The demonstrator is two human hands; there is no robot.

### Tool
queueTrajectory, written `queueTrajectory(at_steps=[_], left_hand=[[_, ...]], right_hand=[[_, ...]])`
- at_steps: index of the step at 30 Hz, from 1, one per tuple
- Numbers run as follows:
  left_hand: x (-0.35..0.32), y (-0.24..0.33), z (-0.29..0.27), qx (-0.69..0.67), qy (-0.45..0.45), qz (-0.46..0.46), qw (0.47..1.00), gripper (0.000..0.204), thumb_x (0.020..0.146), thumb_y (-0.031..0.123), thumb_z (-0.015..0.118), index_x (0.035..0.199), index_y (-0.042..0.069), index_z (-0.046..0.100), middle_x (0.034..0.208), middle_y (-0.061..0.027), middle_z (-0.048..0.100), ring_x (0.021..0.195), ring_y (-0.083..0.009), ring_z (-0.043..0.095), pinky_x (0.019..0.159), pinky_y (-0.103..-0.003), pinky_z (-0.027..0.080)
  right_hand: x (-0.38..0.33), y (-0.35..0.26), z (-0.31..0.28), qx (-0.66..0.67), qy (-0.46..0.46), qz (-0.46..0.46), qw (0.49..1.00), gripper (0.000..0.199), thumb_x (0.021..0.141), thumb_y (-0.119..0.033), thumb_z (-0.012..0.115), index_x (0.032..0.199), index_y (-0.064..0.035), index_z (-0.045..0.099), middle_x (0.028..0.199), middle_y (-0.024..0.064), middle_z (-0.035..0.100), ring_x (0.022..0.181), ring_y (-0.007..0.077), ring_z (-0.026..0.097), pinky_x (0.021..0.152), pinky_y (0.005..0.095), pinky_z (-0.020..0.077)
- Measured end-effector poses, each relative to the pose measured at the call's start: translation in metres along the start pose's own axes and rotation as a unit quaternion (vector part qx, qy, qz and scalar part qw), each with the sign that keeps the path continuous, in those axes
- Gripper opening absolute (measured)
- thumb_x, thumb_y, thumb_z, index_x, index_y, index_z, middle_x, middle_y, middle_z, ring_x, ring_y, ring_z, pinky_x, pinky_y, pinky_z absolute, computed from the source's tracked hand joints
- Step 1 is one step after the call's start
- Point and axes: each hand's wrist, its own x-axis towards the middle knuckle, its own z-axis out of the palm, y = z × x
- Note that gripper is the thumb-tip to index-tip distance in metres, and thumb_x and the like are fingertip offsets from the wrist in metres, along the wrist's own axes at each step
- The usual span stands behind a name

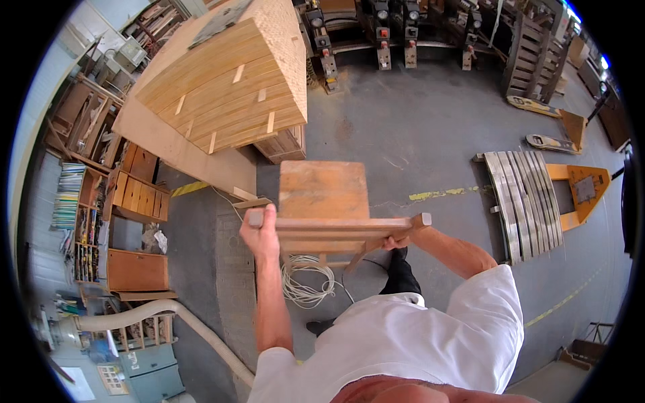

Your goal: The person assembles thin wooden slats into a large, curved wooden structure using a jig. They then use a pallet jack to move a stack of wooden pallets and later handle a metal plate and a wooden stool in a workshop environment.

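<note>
A wooden chair [324, 190] is in front of me, its seat facing up and its slatted back nearest my body. My left hand [261, 235] is closed round the top of the left back post, thumb up along the post. Lower on the right side of the back, my right hand [398, 242] grips the frame, its fingers partly hidden behind the wood. Beneath the chair back a coil of white cable [308, 285] lies on the floor. The chair's legs are mostly hidden, so I cannot tell whether they touch the floor.
A large stack of wooden boards [228, 94] stands at the far left beside a brown sheet panel [181, 144]. To the right, a slatted pallet [523, 205] sits on a yellow pallet jack [583, 188]. Machines [383, 33] line the back. A beige hose [195, 322] curves at lower left.
</note>
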Motion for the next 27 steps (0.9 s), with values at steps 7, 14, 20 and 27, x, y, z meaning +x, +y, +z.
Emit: queueTrajectory(at_steps=[7,14,20,27], left_hand=[[0.015,-0.065,0.188,0.004,-0.005,-0.08,0.997,0.022,0.084,0.017,0.071,0.073,0.006,0.057,0.068,0.003,0.054,0.064,-0.0064,0.047,0.058,-0.025,0.041],[0.0,-0.107,0.283,-0.009,-0.055,-0.138,0.989,0.02,0.085,0.017,0.07,0.077,0.004,0.056,0.072,-0.0004,0.057,0.068,-0.0084,0.052,0.062,-0.027,0.044],[0.009,-0.102,0.297,0.016,-0.251,-0.065,0.966,0.022,0.081,0.016,0.074,0.089,0.001,0.06,0.089,-0.0093,0.063,0.082,-0.0171,0.06,0.075,-0.03,0.049],[-0.003,-0.102,0.404,0.029,-0.386,-0.025,0.922,0.05,0.077,0.02,0.075,0.121,0.003,0.059,0.119,-0.0199,0.061,0.111,-0.0321,0.061,0.093,-0.037,0.048]], right_hand=[[-0.15,-0.115,-0.003,-0.173,0.293,-0.171,0.925,0.029,0.089,-0.021,0.051,0.097,0.0064,0.047,0.08,0.0189,0.052,0.059,0.021,0.056,0.045,0.022,0.0497],[-0.254,-0.227,-0.015,-0.157,0.343,-0.179,0.909,0.03,0.089,-0.022,0.055,0.097,0.0067,0.053,0.08,0.0193,0.055,0.062,0.0263,0.06,0.048,0.0254,0.0534],[-0.297,-0.292,0.011,-0.222,0.363,-0.304,0.852,0.033,0.084,-0.026,0.063,0.103,-0.0002,0.058,0.084,0.0147,0.06,0.074,0.0268,0.063,0.064,0.0379,0.0562],[-0.395,-0.382,0.032,-0.219,0.239,-0.538,0.778,0.014,0.079,-0.018,0.061,0.087,-0.0075,0.056,0.085,0.0081,0.059,0.083,0.0257,0.059,0.083,0.0497,0.0504]])
